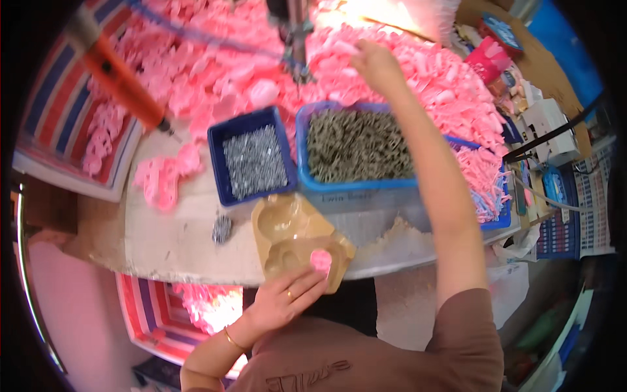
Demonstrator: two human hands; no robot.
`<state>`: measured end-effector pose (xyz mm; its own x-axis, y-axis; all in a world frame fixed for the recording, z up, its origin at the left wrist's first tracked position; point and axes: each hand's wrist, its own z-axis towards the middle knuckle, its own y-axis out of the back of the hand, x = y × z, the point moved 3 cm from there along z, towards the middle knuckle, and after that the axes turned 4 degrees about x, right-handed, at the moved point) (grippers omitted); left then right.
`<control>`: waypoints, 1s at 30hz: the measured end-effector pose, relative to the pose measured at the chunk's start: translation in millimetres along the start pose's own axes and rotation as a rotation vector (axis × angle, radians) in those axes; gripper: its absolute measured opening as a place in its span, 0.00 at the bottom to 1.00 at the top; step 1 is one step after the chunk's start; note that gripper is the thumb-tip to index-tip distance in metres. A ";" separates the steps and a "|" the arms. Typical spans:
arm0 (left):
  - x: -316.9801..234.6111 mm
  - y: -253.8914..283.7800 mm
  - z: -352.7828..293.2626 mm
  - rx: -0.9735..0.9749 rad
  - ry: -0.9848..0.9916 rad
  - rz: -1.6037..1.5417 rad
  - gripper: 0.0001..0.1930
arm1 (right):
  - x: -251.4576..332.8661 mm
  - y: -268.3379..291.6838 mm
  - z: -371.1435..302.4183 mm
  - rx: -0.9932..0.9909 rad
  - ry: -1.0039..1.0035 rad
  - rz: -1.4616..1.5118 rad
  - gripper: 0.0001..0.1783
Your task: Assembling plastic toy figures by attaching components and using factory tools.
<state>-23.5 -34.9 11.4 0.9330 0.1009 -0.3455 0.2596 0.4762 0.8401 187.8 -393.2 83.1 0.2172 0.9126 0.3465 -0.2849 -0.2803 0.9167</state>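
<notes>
My left hand [287, 299] lies with its fingers stretched out along the near edge of a tan moulded holder [294, 247] at the table's front. Its fingertips touch or nearly touch a small pink plastic piece [321, 260] sitting in one hollow of that holder. Far off, my right hand [377, 65] reaches over a big heap of pink plastic parts [418, 78], fingers closed; what they grip, if anything, is hard to make out. Beneath my right forearm stands a blue tub [359, 184] full of small dark metal pieces [356, 144].
A dark blue bin [215, 163] holds small silvery pieces; a little pile of them [222, 229] lies nearer. An orange power screwdriver [121, 78] hangs at left, and a metal machine head [297, 39] comes down over the heap. Loose pink parts [160, 181] lie left. A blue basket [498, 221] stands right.
</notes>
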 end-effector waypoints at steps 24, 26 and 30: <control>43.4 41.4 -47.6 -0.321 0.233 0.047 0.15 | 125.9 -66.4 -259.8 0.638 0.605 0.376 0.12; 89.9 54.4 -46.7 -0.365 0.405 0.134 0.12 | 122.0 -63.9 -257.9 0.694 0.593 0.365 0.12; 183.9 85.5 -39.8 -0.370 0.542 0.377 0.13 | 121.6 -62.1 -253.4 0.733 0.629 0.383 0.13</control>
<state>160.4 59.1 3.1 0.6641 0.6847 -0.3001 -0.2422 0.5768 0.7801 -4.6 -189.3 17.8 -0.3542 0.6555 0.6669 0.4516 -0.5046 0.7358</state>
